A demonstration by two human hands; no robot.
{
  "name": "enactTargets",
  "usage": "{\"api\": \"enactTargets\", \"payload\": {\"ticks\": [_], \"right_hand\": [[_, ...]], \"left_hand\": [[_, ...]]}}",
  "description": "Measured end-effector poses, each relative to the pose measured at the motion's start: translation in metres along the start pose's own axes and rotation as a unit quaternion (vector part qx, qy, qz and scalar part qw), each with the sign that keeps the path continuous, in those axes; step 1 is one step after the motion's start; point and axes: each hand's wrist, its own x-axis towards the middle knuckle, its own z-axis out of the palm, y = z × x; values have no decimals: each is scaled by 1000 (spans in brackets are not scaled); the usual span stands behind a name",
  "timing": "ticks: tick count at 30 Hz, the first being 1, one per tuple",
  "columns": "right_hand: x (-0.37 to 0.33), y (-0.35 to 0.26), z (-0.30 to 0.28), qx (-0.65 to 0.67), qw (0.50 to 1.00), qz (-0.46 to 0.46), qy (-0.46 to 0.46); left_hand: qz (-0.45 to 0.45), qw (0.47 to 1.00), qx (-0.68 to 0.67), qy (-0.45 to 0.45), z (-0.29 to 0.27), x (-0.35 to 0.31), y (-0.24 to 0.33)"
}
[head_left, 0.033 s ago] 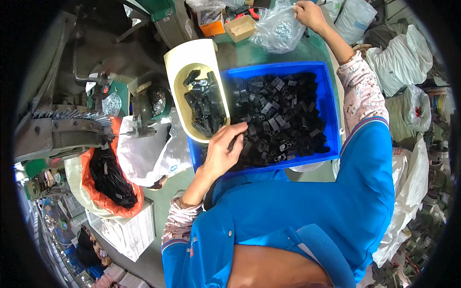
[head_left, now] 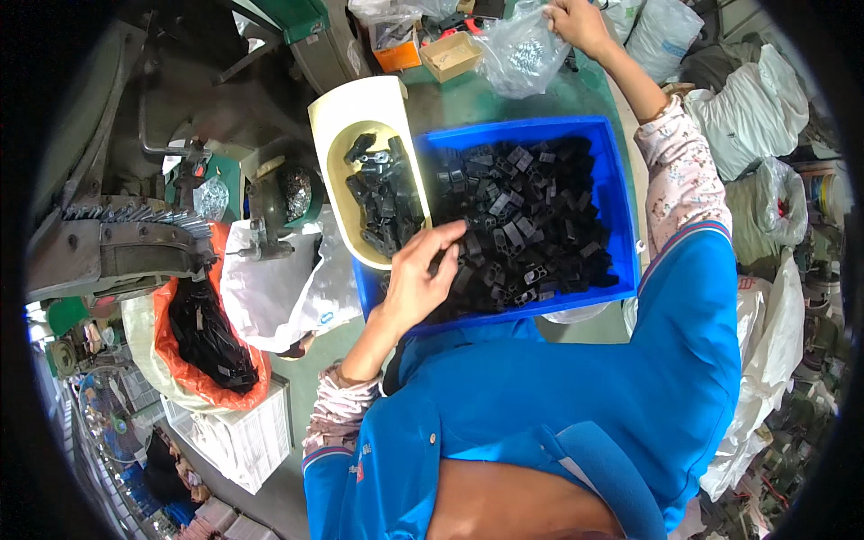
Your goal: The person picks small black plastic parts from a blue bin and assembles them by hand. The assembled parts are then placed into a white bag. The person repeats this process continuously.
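My left hand (head_left: pixel 419 281) is over the near left part of a blue bin (head_left: pixel 627 225). Its forefinger reaches out above the black plastic parts (head_left: pixel 526 220) heaped in the bin, with the thumb apart and nothing visible between them. By its knuckles is the near end of a cream scoop-shaped tray (head_left: pixel 358 103), which overlaps the bin's left side and contains more black parts (head_left: pixel 382 193). At the far right, my right hand (head_left: pixel 578 25) pinches the top of a clear plastic bag (head_left: pixel 522 56) of small pieces; the fingertips are partly hidden.
A small cardboard box (head_left: pixel 452 56) and an orange box (head_left: pixel 398 56) stand at the far edge of the green table. Dark machinery (head_left: pixel 117 256) is on the left, above an orange-lined sack (head_left: pixel 256 382) of black parts. White sacks (head_left: pixel 751 112) line the right side.
My right hand has shifted slightly left and away, the plastic bag's top moving with it. My left forefinger has lifted a little.
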Motion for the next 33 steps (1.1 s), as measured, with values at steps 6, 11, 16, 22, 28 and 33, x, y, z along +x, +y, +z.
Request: {"api": "enactTargets", "payload": {"ticks": [6, 11, 16, 22, 28, 33], "right_hand": [[-44, -118, -174, 180, 977, 99, -54], [-141, -225, -221, 375, 908, 90, -161], [-233, -204, -148, 416, 883, -12, -217], [-318, -140, -147, 302, 943, 125, -66], [-430, -98, -112, 490, 775, 346, -199], [-385, -126, -127, 463, 757, 338, -314]], "left_hand": [[42, 993, -103, -32, 26, 74, 19], [90, 932, -347, -49, 104, 127, 35], [-8, 840, -532, -108, 123, 71, 32], [-143, 826, -521, -164, 136, 10, -27], [-252, 726, -619, -164, 131, -9, -24], [-312, 632, -687, -176, 128, -22, -16]]}}
